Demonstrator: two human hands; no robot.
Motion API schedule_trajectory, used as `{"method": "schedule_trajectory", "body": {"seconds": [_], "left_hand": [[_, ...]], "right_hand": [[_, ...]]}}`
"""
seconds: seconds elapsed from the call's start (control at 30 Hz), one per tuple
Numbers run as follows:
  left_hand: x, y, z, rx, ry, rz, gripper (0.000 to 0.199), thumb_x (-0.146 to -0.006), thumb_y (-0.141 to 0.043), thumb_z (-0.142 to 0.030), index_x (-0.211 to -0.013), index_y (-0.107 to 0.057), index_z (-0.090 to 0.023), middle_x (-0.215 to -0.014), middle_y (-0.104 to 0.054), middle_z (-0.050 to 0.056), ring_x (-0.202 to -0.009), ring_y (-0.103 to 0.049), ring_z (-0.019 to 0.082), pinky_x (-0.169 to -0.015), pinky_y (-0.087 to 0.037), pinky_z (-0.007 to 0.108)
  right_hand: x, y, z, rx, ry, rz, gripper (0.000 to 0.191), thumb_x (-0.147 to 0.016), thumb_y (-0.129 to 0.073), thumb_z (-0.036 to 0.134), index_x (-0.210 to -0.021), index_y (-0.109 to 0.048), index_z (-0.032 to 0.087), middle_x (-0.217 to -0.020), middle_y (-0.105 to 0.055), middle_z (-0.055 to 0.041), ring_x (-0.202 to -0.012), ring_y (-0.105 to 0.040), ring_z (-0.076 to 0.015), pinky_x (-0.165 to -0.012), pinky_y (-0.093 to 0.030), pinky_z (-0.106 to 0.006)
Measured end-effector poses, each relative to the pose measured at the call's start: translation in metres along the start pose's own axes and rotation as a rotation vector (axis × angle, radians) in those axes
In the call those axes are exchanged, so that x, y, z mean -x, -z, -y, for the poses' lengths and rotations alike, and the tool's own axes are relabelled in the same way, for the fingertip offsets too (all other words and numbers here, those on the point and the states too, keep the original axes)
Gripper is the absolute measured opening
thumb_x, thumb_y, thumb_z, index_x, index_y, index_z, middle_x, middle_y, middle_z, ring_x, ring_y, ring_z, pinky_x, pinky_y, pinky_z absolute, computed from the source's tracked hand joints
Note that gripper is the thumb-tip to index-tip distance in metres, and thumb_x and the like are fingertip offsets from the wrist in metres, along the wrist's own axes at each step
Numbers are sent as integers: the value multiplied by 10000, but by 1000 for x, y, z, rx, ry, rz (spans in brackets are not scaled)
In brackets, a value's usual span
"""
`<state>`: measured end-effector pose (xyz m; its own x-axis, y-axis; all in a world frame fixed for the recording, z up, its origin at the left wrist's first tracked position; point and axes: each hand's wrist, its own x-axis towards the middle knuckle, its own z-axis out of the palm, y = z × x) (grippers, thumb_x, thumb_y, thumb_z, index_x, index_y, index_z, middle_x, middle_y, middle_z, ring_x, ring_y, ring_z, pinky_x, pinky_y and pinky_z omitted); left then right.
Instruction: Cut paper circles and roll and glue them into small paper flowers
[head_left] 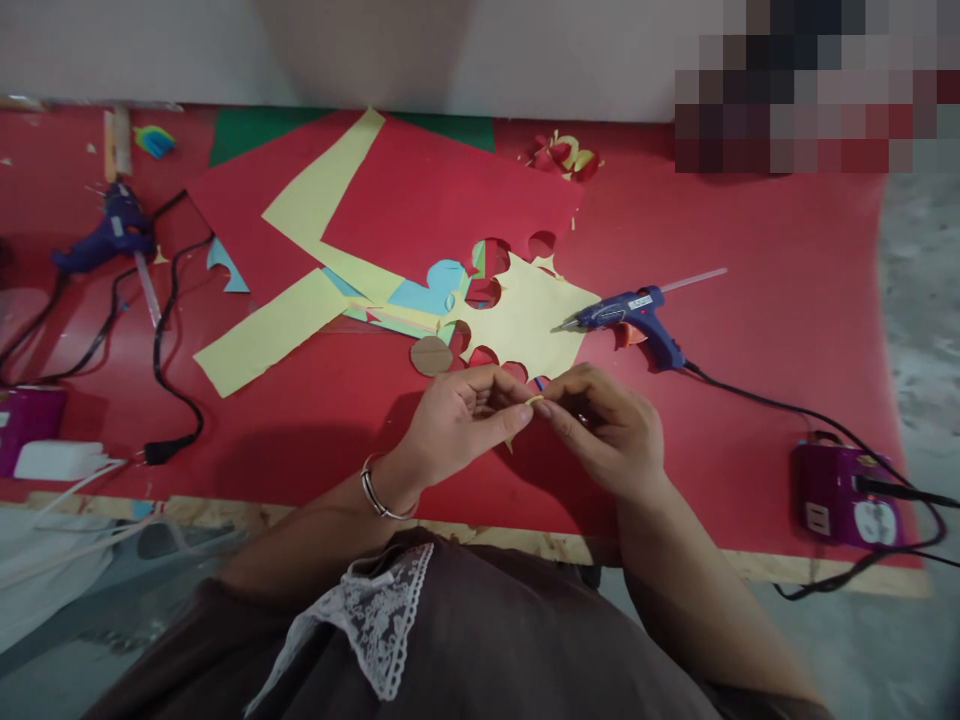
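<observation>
Both my hands meet low over the red table, fingertips pinched together on a small yellow paper piece (535,401). My left hand (469,420) holds it between thumb and fingers. My right hand (607,425) grips its other side the same way. Just beyond them lies a yellow sheet (532,310) with scalloped cut edges. A blue glue gun (634,315) rests with its nozzle over that sheet, a clear stick poking out of its back. Left of the sheet is a round brown disc (431,355).
Large red sheets (442,190) and yellow strips (274,330) cover the table's middle. Another glue gun (116,230) lies at the left among black cables. A purple box (844,495) with cords stands at the right edge. Paper scraps (566,155) lie at the back.
</observation>
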<state>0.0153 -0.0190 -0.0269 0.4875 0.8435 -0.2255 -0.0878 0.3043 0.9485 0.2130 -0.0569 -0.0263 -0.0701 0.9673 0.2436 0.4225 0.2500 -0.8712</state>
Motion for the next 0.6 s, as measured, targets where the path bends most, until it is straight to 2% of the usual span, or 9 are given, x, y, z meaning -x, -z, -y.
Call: {"method": "schedule_trajectory", "body": {"seconds": [0.23,0.37,0.47,0.6], "left_hand": [[5,-1,-3,-290,-83,-44,110,-934,-713,-265,-930,-775,-174,-759,-760,32,-657,-682,120,-617,-566,219],[4,0,-7,-396,-131,-33,86,-911,-692,-196,-917,-777,-182,-764,-774,22,-671,-684,115,-626,-551,209],[3,2,-8,-408,-113,-11,81,-862,-701,-167,-904,-768,-180,-758,-762,16,-668,-667,111,-616,-534,204],[0,4,-3,-282,-29,59,55,-844,-722,-202,-889,-730,-170,-735,-731,15,-647,-659,110,-607,-548,206]], "right_hand": [[-1,1,0,4,-17,32,86,-975,-755,233,-905,-707,220,-770,-691,14,-541,-506,-83,-500,-390,-250],[-1,0,2,-18,-49,42,103,-972,-757,259,-900,-696,219,-777,-697,10,-531,-502,-81,-494,-397,-249],[-1,1,3,-59,-74,69,96,-972,-753,248,-900,-697,217,-777,-688,13,-541,-506,-80,-497,-396,-244],[1,2,2,-119,-103,105,126,-983,-741,265,-879,-691,214,-756,-667,16,-568,-517,-88,-508,-393,-242]]}}
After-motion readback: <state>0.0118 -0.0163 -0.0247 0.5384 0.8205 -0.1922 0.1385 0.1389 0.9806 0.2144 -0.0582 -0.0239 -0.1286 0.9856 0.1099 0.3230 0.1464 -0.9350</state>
